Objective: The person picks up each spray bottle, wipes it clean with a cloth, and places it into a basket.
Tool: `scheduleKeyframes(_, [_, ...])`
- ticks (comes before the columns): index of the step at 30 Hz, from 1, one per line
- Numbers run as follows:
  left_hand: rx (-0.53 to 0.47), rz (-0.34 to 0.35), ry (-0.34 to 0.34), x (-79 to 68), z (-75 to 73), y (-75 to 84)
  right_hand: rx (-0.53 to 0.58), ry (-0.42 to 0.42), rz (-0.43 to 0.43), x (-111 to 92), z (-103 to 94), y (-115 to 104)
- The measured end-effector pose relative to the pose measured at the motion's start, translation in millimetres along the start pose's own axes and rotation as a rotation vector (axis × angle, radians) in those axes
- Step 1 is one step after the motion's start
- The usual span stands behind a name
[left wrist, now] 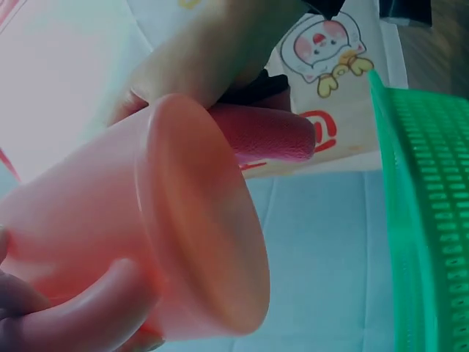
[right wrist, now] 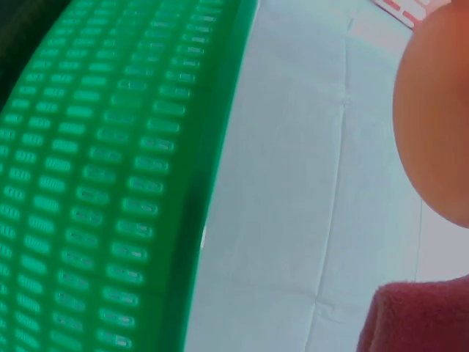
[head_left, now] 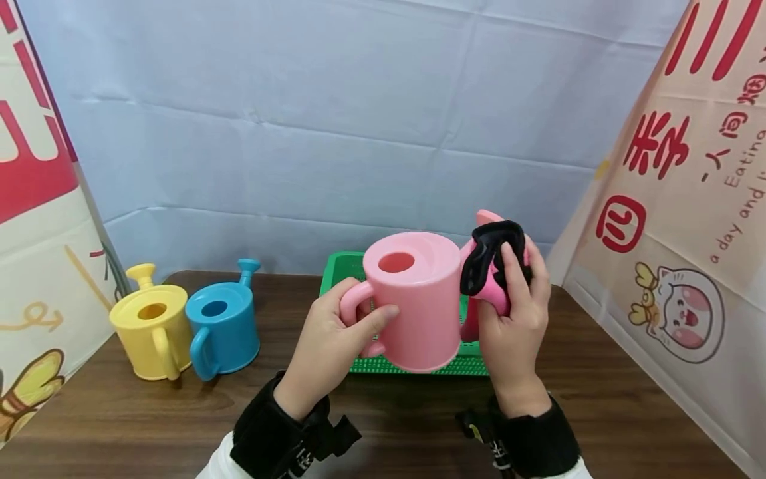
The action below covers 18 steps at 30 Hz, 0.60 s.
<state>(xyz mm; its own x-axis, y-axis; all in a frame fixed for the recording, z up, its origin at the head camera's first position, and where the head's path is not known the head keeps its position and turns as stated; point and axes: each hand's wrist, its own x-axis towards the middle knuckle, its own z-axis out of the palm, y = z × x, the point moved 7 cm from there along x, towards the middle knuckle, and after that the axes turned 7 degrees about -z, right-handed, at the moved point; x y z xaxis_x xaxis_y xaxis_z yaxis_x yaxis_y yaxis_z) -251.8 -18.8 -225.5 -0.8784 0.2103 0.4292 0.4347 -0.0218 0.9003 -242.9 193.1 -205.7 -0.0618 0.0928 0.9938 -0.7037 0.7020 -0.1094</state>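
Note:
A pink watering can (head_left: 413, 306) is held up in front of the green basket, its round filling hole facing up. My left hand (head_left: 335, 342) grips the can's handle, with the thumb lying against its side. In the left wrist view the can's base (left wrist: 212, 227) appears in close-up. At the spout side, my right hand (head_left: 517, 326) holds a fuzzy pink pad (left wrist: 271, 133) with a black part (head_left: 493, 256). This pad overlaps the spout in the head view, and only the spout's tip (head_left: 487, 216) shows above it.
Behind the can stands a green perforated basket (head_left: 341, 269) on the brown wooden table (head_left: 413, 426). A yellow watering can (head_left: 149, 332) and a blue watering can (head_left: 224, 329) stand side by side at the left. Cloth sheets (head_left: 359, 133) hang behind and at both sides.

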Motion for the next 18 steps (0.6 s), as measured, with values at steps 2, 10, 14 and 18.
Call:
scheduleKeyframes(2, [-0.032, -0.035, -0.022, 1.8, 2.4, -3.4, -0.03, 0.007, 0.005, 0.3, -2.4, 2.4])
scheduleKeyframes(10, [-0.014, 0.009, -0.029, 3.3, 1.5, -2.8, -0.038, -0.105, 0.039, -0.8, 2.4, 4.9])
scheduleKeyframes(14, [-0.019, 0.086, -0.041, 2.6, 0.5, 1.4, -0.012, -0.154, 0.055, -1.4, 4.9, 5.5])
scheduleKeyframes(18, [-0.023, 0.118, -0.053, 2.6, -1.9, 4.7, -0.004, -0.184, 0.094, -2.5, 6.6, 6.4])
